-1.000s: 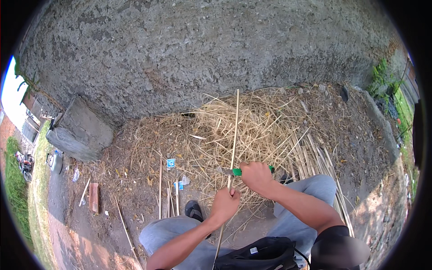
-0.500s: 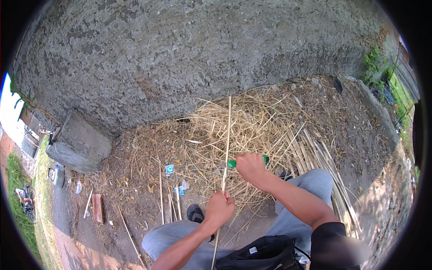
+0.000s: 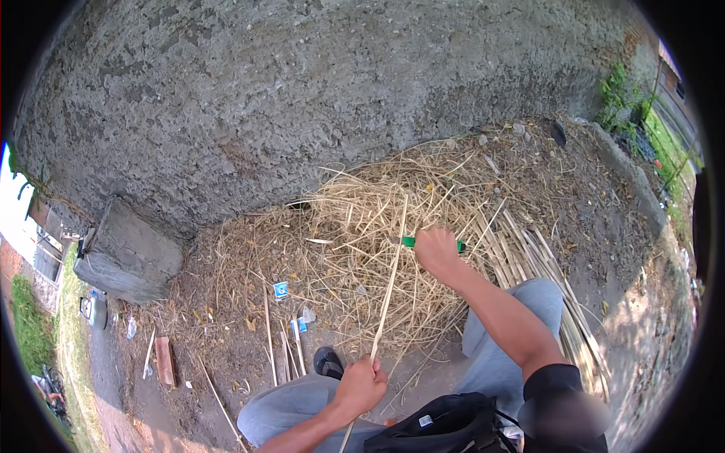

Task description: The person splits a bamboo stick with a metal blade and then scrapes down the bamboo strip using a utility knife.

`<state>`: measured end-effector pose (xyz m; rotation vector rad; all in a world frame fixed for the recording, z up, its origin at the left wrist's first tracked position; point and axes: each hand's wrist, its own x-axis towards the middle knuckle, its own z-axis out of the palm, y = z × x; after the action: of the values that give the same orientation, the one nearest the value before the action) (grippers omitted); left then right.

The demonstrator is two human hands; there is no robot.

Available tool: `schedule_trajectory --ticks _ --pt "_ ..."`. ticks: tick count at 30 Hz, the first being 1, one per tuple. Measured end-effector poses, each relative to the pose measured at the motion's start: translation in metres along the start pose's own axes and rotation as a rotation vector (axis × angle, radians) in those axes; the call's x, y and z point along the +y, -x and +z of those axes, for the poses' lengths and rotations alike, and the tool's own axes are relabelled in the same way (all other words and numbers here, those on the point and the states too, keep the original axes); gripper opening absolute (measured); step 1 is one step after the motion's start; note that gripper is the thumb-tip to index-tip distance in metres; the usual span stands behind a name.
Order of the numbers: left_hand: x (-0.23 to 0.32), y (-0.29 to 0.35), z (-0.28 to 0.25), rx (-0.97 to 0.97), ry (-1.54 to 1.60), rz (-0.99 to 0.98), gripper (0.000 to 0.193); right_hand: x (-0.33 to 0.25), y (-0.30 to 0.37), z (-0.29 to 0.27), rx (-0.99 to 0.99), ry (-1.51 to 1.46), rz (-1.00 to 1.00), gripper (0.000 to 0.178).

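Strip (image 3: 388,300) clenched in left hand (image 3: 361,387); right hand (image 3: 437,251) grasps green tool (image 3: 408,241), probably knife; hands now farther apart.

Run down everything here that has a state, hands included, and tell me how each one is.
Left hand: closed around the pale strip.
Right hand: closed around the green handle.
Pale strip: held at a slant.
Green handle: gripped; blade not discernible.
Shavings: loosely heaped.
Split strips: lying side by side.
Sandal: worn.
Reddish slab: lying down.
Black bag: open or closed, unclear.
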<state>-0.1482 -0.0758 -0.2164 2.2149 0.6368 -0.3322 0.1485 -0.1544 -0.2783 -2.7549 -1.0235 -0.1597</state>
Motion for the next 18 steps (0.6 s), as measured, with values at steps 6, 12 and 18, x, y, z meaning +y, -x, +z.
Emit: schedule_trajectory --ticks 6,12,18 --pt "-0.023 0.009 0.008 -0.051 -0.03 0.009 0.018 0.023 -0.014 0.015 -0.061 0.006 0.116 0.011" --pt "-0.044 0.006 0.007 -0.086 -0.048 -0.013 0.02 0.034 -0.018 0.043 -0.238 0.128 0.132 0.013" --pt "-0.061 0.023 0.02 -0.208 0.012 0.002 0.018 0.072 -0.018 0.075 -0.335 0.202 0.317 0.015"
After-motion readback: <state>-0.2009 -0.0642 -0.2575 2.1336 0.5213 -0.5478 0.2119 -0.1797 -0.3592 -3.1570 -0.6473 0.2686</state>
